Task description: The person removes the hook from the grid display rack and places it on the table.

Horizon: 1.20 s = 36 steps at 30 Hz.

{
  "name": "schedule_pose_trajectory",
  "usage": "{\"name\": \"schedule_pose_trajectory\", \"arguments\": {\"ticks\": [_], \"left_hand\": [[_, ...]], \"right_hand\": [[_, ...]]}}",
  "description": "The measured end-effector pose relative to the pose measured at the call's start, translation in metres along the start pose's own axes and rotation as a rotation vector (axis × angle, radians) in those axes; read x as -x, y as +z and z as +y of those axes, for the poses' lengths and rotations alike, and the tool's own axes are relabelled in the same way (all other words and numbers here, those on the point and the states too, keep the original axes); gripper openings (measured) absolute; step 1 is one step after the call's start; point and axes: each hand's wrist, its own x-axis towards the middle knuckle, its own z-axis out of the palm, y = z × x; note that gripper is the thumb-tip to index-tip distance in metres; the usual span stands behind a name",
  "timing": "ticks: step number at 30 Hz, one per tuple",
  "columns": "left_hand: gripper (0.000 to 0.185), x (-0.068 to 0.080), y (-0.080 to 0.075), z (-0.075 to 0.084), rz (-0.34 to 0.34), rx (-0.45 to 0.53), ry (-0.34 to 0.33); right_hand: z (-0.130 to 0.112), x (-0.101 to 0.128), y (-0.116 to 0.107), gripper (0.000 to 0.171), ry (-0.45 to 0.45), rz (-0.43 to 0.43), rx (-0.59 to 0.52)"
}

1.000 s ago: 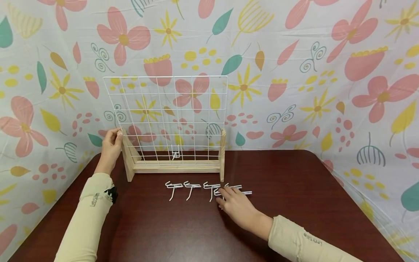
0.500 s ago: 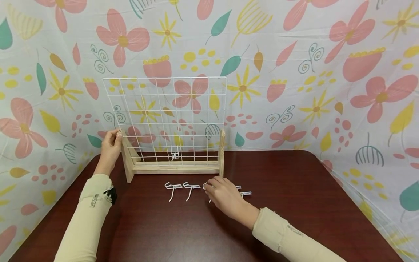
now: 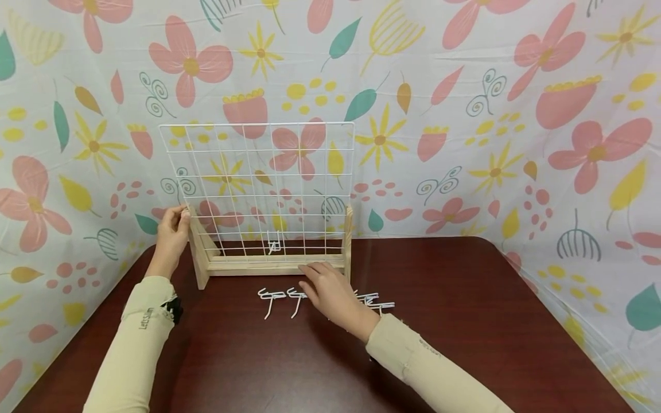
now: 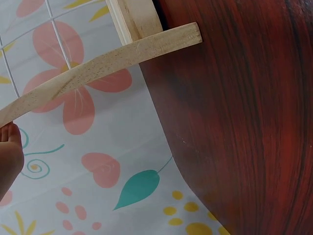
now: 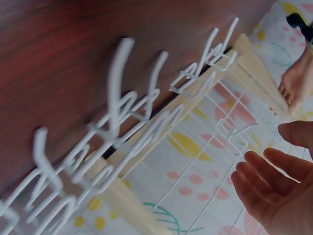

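Floral sheeting backs the dark wooden table [image 3: 465,298], where the left hand [image 3: 172,232] grips the wooden stand's [image 3: 273,265] left upright. Her right hand [image 3: 330,292], fingers relaxed and holding nothing, hovers over white wire hooks [image 3: 273,298] lying just before the wire grid [image 3: 258,183].

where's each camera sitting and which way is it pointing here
Head: worn on the head, looking forward and down at the dark red-brown wooden table, the white wire grid panel in its pale wooden stand and the loose white wire hooks; both beige-sleeved arms show.
Left wrist: close by the stand's wooden foot; only a bit of the left hand shows.
Right wrist: low over the table, facing the hooks; right hand's fingers show.
All three views share the stand and table.
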Motion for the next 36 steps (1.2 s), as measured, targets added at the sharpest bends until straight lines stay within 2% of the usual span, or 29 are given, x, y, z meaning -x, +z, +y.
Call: {"name": "schedule_pose_trajectory", "arguments": {"ticks": [8, 13, 26, 36], "left_hand": [[0.049, -0.001, 0.000, -0.001, -0.003, -0.016, 0.010], [0.047, -0.001, 0.002, -0.002, 0.007, 0.011, 0.016], [0.048, 0.001, 0.002, 0.000, 0.006, 0.020, 0.041], [0.044, -0.003, 0.003, -0.003, 0.020, 0.040, 0.026]], "right_hand": [[-0.006, -0.024, 0.012, 0.048, 0.083, -0.033, -0.117], [-0.011, -0.035, 0.020, 0.052, 0.162, -0.048, -0.174], [-0.026, -0.055, 0.050, 0.051, 0.369, 0.071, -0.354], [-0.034, -0.064, 0.068, 0.051, 0.461, 0.130, -0.460]]}}
